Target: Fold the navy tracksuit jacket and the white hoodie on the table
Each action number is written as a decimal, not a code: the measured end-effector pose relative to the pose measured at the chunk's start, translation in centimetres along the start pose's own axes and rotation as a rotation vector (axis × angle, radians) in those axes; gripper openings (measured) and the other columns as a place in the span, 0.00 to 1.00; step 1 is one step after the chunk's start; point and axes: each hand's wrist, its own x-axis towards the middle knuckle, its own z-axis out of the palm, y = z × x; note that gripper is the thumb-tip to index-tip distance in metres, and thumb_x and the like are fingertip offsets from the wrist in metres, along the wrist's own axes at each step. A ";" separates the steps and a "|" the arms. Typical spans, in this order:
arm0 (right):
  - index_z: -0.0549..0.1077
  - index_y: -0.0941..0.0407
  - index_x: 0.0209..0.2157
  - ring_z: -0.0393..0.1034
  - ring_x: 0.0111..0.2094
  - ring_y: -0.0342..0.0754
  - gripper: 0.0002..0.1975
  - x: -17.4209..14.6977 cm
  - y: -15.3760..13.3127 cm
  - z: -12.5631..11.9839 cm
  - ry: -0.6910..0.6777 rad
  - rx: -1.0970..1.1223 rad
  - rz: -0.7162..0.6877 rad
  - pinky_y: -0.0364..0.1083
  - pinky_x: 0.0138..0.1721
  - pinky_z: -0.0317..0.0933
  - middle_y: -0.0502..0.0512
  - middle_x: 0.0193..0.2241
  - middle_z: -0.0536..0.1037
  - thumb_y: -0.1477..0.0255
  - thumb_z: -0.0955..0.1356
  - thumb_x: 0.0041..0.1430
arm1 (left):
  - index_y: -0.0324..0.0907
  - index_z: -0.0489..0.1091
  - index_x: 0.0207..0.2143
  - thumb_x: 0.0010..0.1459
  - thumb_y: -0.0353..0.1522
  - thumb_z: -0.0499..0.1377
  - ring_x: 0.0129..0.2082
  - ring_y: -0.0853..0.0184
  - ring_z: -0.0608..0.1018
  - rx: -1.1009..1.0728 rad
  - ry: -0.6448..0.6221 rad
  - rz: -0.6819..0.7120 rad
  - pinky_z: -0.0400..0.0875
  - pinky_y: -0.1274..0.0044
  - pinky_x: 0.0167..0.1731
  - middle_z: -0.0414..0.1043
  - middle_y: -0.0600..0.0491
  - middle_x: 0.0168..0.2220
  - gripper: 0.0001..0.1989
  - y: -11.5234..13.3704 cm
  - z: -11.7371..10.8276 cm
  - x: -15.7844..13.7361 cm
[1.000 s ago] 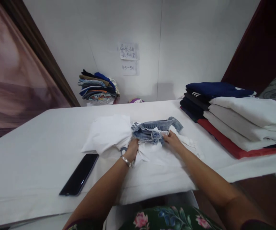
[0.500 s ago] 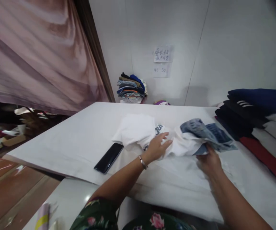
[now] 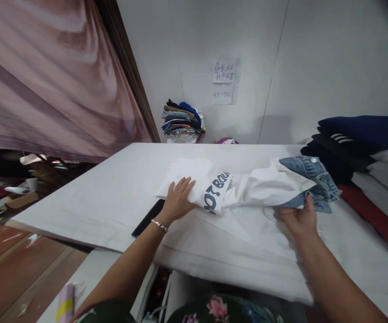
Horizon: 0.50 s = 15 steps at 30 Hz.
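Observation:
A white garment (image 3: 254,186) with dark printed lettering and a blue denim part (image 3: 310,172) at its right end lies stretched across the white-covered table. My left hand (image 3: 178,197) rests flat on the folded white end, fingers spread. At the other end my right hand (image 3: 302,217) pinches the lower edge of the denim, thumb on top, and holds it slightly raised. A black phone (image 3: 147,220) lies by my left wrist, partly covered by my hand and forearm.
Dark, grey and red folded clothes (image 3: 359,170) are piled at the table's right. Against the back wall stands another stack of clothes (image 3: 182,121). A pink curtain (image 3: 62,80) hangs at the left. Two handwritten papers (image 3: 226,83) are on the wall.
My left hand has moved left from the middle of the garment onto its folded white end. The denim end has shifted right with my right hand, and the lettering shows more fully.

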 end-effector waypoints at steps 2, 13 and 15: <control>0.73 0.50 0.44 0.74 0.43 0.48 0.14 -0.6 -0.4 0.6 -0.028 0.043 -0.021 0.51 0.40 0.72 0.49 0.40 0.80 0.60 0.63 0.60 | 0.41 0.59 0.60 0.56 0.33 0.55 0.61 0.54 0.62 -0.026 0.004 -0.088 0.49 0.58 0.60 0.61 0.43 0.61 0.28 -0.9 1.0 0.4; 0.72 0.58 0.47 0.75 0.40 0.44 0.14 0.1 -1.3 0.7 0.125 -0.007 0.013 0.44 0.46 0.70 0.54 0.39 0.80 0.74 0.63 0.60 | 0.42 0.70 0.28 0.51 0.29 0.48 0.34 0.62 0.75 -0.617 0.148 -0.389 0.66 0.75 0.34 0.76 0.51 0.31 0.11 1.7 1.7 4.4; 0.73 0.58 0.46 0.75 0.41 0.42 0.14 0.3 -2.0 0.7 0.151 0.072 -0.048 0.41 0.46 0.69 0.54 0.39 0.80 0.71 0.60 0.64 | 0.42 0.69 0.25 0.51 0.30 0.48 0.32 0.63 0.74 -0.680 0.139 -0.366 0.65 0.76 0.32 0.75 0.52 0.28 0.10 2.5 1.3 4.5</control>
